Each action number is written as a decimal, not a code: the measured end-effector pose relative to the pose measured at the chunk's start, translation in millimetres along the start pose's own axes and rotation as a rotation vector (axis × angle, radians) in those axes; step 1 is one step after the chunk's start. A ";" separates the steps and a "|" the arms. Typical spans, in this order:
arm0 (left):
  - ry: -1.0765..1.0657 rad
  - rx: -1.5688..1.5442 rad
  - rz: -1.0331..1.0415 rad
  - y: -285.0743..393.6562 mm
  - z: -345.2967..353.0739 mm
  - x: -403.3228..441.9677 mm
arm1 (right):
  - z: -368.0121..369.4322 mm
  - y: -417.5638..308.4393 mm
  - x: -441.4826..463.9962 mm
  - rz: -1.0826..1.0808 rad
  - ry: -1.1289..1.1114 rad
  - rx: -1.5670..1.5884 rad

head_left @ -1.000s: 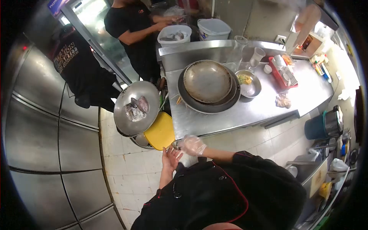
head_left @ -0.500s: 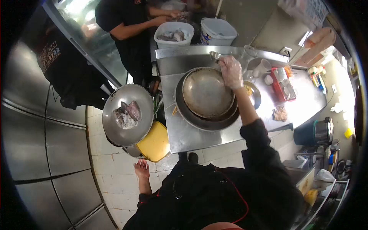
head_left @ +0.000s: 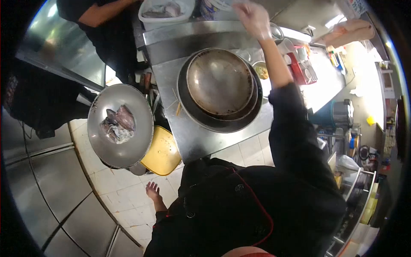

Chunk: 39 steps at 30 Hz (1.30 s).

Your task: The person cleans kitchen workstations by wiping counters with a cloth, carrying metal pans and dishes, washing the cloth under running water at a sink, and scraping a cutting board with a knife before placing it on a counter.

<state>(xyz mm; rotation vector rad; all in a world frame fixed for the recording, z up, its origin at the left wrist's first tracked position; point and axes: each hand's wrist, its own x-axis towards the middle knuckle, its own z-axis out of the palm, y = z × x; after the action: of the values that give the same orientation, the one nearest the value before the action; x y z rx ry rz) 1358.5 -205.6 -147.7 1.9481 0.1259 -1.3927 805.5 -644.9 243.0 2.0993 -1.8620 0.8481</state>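
My right hand (head_left: 253, 20), in a clear plastic glove, is raised over the steel counter's back ledge, beside a white bucket (head_left: 222, 5). Its fingers are curled near the top edge of the view; what they hold is hidden. Below it, a worn shallow metal pan (head_left: 220, 81) lies inside a larger dark pan (head_left: 188, 109) on the counter. My bare left hand (head_left: 152, 191) hangs low over the floor, fingers apart and holding nothing. Nearest to it are a yellow lid or tray (head_left: 162, 152) and a wide grey pan (head_left: 98, 137) holding raw fish or squid pieces (head_left: 120, 124).
Another tub (head_left: 167, 18) with greyish pieces stands behind the ledge. Beyond the pans are a small food bowl (head_left: 260, 70) and a red container (head_left: 298, 73). Two people in dark clothes (head_left: 109, 43) stand at the left, near steel doors (head_left: 72, 180).
My right hand has moved up and away from the pan's rim toward the bucket. The small metal cup at its fingers earlier is out of sight. My left hand stays low and open.
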 end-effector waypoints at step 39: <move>-0.477 0.979 0.231 -162.0 91.0 -129.4 | -0.4 421.9 -271.6 0.644 -0.206 -0.356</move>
<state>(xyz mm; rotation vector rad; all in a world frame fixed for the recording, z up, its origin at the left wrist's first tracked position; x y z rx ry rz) 1158.5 -100.7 -131.3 2.1449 -1.1582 -1.8951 390.5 -492.7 5.7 1.4262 -2.6238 0.3572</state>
